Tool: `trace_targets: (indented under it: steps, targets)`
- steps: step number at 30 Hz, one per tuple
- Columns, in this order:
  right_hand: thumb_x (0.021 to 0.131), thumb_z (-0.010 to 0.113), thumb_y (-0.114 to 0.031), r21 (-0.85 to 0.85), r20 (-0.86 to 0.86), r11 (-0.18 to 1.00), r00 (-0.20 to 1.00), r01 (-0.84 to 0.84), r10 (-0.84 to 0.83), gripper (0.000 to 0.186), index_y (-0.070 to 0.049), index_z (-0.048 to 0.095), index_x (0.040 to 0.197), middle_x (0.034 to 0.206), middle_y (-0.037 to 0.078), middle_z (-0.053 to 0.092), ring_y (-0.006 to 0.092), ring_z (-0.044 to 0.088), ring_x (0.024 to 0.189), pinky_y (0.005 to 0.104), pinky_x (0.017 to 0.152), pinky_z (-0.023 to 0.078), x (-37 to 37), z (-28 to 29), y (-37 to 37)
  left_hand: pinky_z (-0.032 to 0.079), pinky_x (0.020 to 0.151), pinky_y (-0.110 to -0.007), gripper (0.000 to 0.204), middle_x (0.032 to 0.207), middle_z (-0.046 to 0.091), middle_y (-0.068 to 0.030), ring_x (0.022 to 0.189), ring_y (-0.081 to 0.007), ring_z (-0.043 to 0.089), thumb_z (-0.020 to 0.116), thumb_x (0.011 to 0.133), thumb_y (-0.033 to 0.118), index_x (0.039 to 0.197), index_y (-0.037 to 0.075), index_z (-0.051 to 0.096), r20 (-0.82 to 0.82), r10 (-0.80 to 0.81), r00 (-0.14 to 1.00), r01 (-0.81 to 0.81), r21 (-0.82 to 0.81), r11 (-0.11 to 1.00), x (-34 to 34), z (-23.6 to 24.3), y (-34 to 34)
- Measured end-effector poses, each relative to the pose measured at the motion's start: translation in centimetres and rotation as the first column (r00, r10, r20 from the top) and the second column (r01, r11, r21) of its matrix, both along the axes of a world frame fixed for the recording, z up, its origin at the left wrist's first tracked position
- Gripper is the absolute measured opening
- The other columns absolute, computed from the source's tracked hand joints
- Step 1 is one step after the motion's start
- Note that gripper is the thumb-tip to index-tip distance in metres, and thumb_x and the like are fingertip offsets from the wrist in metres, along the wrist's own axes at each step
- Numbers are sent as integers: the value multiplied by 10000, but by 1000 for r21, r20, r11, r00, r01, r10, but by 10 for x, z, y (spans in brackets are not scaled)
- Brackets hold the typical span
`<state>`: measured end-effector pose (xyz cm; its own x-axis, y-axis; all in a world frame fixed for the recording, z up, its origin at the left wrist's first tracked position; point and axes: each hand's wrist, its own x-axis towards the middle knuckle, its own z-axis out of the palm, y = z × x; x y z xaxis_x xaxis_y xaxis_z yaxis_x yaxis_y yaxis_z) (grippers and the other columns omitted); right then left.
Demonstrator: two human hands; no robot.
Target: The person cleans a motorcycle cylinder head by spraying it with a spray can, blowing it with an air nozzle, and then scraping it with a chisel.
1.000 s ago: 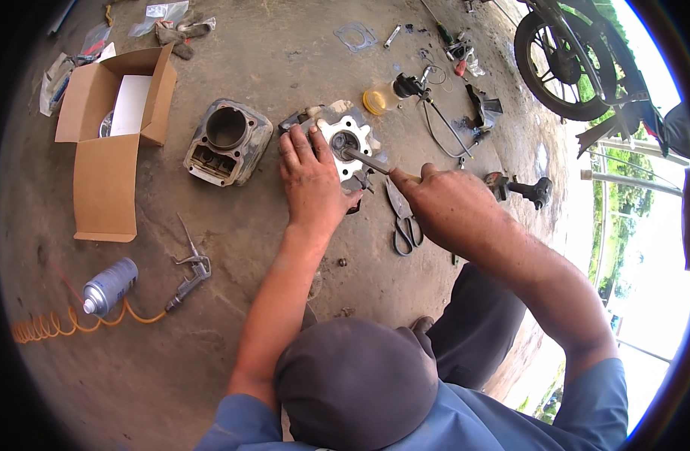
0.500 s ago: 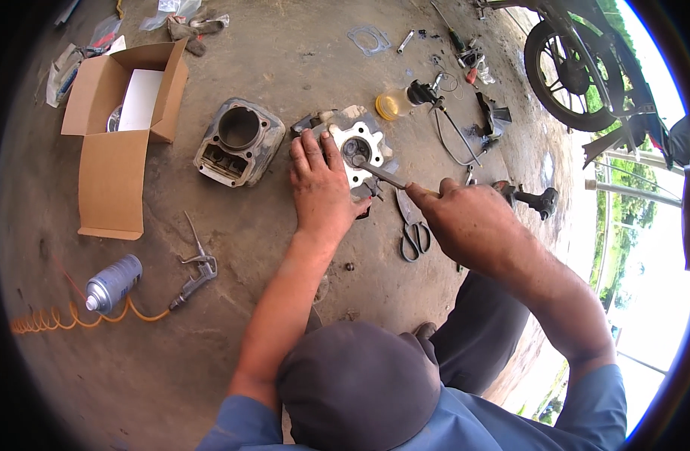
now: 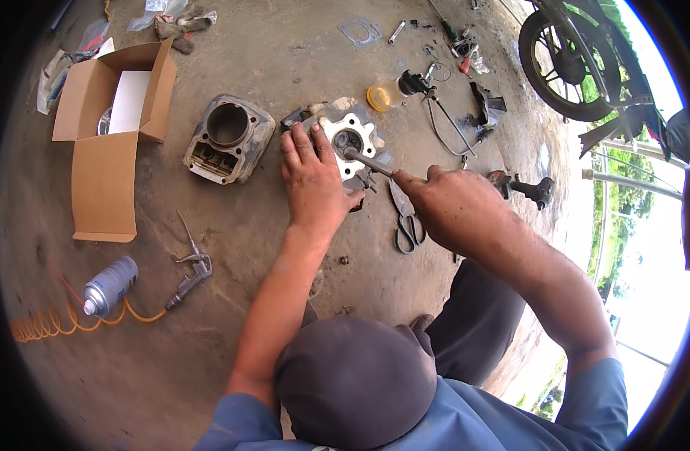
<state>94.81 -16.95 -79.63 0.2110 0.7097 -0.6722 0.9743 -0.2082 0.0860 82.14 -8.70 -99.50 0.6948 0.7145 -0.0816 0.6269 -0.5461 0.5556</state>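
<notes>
Concrete floor (image 3: 269,248): cylinder head (image 3: 350,139) under left hand (image 3: 313,184), right hand's (image 3: 446,207) tool (image 3: 369,161) touching it.

Left hand (image 3: 315,183) flat, fingers spread; right hand (image 3: 448,208) fisted (forearms extended forward).

concrete floor (image 3: 285,60) | cardboard box (image 3: 104,180) | engine cylinder (image 3: 228,139) | scissors (image 3: 406,218) | spray can (image 3: 110,286)

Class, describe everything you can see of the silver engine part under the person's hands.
The engine part is a pale silver metal casting with lobed corners and a round dark bore in its middle. It lies flat on the concrete floor, beside the grey cylinder block. The left hand presses on its near side; the right hand holds a metal tool whose tip reaches into the bore.
</notes>
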Motion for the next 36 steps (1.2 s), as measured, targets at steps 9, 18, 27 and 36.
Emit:
trace_targets:
  steps: [9,18,27,36]
  targets:
    - [977,624,-47,-4,53,1000,998,29,-29,543,-41,613,1520,1053,243,735,407,777,959,506,833,631,-11,-3,-7,368,1266,-610,1337,1706,290,-354,1585,-526,295,1041,649,493,1649,-76,361,15,-1,1000,1,9,1000,-3,-4,-2]
    - [939,617,-14,-8,3,998,998,65,-65,581,-33,605,1519,1005,251,740,424,765,906,512,796,624,-2,-4,-7,399,1242,-627,1355,1709,279,-345,1593,-523,293,1046,654,492,1660,-72,335,8,2,1000,-2,1,1000,-1,-4,0]
    - [946,613,-28,-8,0,998,998,68,-68,587,-69,615,1531,922,240,735,420,768,900,532,787,617,-2,-8,-11,401,1240,-626,1347,1708,273,-350,1601,-523,281,1044,660,493,1658,-75,339,-13,-4,1000,4,-3,1000,-1,0,-1]
    - [1070,610,-146,-3,-18,999,999,39,-39,510,-181,601,1580,938,218,725,393,768,826,506,711,609,6,-16,-15,380,1262,-615,1356,1705,287,-346,1606,-530,271,1040,665,495,1666,-72,322,-28,2,1000,-2,-9,1000,-4,-4,0]
